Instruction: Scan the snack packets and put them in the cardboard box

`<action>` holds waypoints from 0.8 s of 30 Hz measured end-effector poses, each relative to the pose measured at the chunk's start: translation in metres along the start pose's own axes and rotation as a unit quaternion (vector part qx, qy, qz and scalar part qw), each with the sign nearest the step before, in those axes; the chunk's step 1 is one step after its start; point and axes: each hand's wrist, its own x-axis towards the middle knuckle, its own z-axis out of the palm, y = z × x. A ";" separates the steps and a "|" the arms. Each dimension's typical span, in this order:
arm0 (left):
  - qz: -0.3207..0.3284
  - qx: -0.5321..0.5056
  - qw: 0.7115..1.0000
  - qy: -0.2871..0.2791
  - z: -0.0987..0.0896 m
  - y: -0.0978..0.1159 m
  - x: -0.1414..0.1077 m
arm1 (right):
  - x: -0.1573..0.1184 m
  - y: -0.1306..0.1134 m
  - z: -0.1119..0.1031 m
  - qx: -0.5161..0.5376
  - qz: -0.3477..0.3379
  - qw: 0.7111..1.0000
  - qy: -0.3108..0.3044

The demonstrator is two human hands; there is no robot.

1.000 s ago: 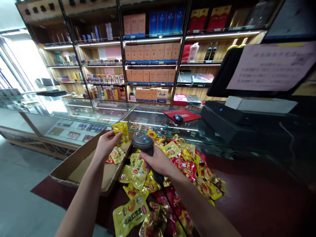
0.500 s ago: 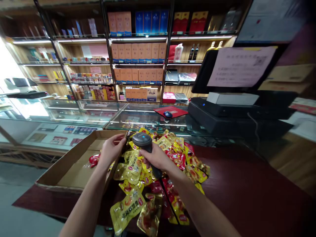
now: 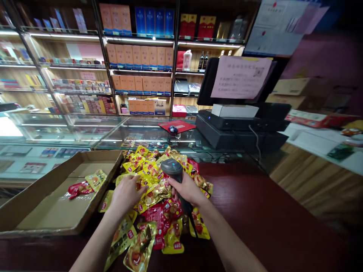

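A heap of yellow, gold and red snack packets (image 3: 164, 196) lies on the dark red table. My right hand (image 3: 185, 189) is wrapped round the handle of a black barcode scanner (image 3: 172, 168), held above the heap with its head up. Over the left part of the heap, my left hand (image 3: 129, 192) reaches down with its fingers apart and touches the packets; no packet is clearly gripped. To the left stands an open cardboard box (image 3: 51, 192), with a red packet (image 3: 81, 189) and a yellow packet (image 3: 96, 180) inside.
Behind the heap is a glass display counter (image 3: 113, 138) bearing a mouse (image 3: 172, 129) on a red mat (image 3: 185, 126). A monitor (image 3: 207, 81) with a paper on it stands at the back right. Shelves of boxes line the wall.
My left hand has moved from the box's edge onto the packets. The view has turned right, and both packets in the box now show. The scanner remains in my right hand.
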 end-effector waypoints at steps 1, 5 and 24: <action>-0.013 0.023 1.000 0.001 0.001 0.002 -0.001 | -0.001 0.002 -0.001 -0.001 0.002 1.000 0.000; -0.063 0.102 0.993 -0.004 0.008 0.017 0.010 | -0.001 0.003 0.004 -0.011 0.005 1.000 0.003; -0.034 -0.361 0.931 -0.023 0.007 -0.016 0.073 | 0.019 -0.006 0.020 0.002 0.010 1.000 0.011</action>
